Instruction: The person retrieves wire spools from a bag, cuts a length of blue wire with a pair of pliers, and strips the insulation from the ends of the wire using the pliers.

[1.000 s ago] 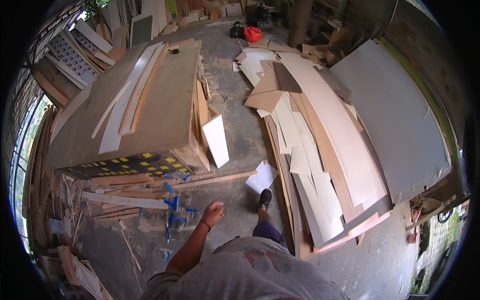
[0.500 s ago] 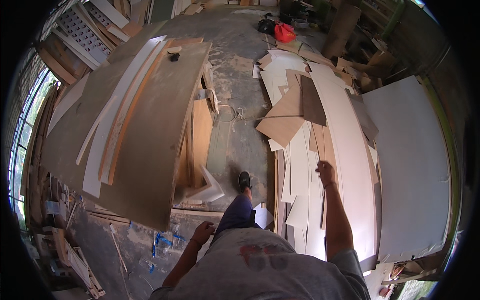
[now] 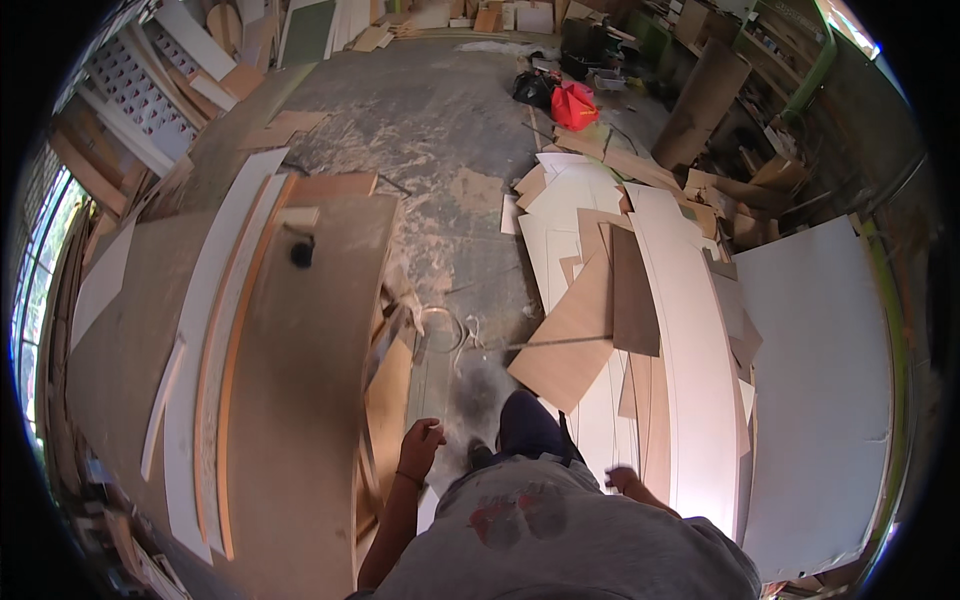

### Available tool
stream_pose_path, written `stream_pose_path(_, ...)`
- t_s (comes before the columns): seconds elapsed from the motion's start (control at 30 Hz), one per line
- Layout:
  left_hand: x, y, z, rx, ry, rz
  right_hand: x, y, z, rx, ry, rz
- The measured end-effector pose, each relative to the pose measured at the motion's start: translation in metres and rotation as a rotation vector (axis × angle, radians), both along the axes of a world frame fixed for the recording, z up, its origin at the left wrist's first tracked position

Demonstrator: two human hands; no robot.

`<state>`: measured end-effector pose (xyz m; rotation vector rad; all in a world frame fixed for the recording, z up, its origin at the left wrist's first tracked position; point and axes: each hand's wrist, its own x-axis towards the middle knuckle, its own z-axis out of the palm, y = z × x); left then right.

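My left hand (image 3: 420,447) is raised over the floor, beside the right edge of the brown board-topped table. Its fingers are curled in, and a tiny pale spot shows at the fingertips, too small to name. My right hand (image 3: 622,480) hangs low, above the pale sheets (image 3: 595,440) stacked on my right. Motion smears its fingers, so a grip cannot be made out. Ahead of that hand lie a tan board (image 3: 568,335) and a dark brown board (image 3: 635,290), on top of the stack. My legs are in mid-stride between table and stack.
The brown tabletop (image 3: 310,400) on my left carries long white and orange-edged strips (image 3: 215,350) and a small black object (image 3: 301,254). A large grey-white panel (image 3: 815,400) stands at right. Pale cord (image 3: 468,335) lies on the floor. A red bag (image 3: 574,106) sits ahead.
I have stepped forward between the table and the sheet stack. My left hand has risen toward the table edge; my right hand has dropped back nearer my body.
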<state>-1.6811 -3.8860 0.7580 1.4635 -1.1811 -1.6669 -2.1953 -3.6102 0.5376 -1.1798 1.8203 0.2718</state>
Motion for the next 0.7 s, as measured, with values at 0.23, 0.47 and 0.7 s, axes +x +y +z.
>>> stream_pose_path(0.23, 0.000, -0.142, -0.139, 0.490, -0.251, 0.155, 0.005, -0.154, 0.021, -0.296, -0.291, -0.011)
stream_pose_path(0.47, 0.019, -0.268, -0.174, 0.514, -0.625, -0.195, -0.022, -0.616, 0.014, -0.292, 0.196, 0.362)
stream_pose_path(0.7, -0.018, -0.462, -0.189, 0.519, -0.637, -0.256, 0.017, -0.974, 0.199, -0.821, -0.310, -0.191)
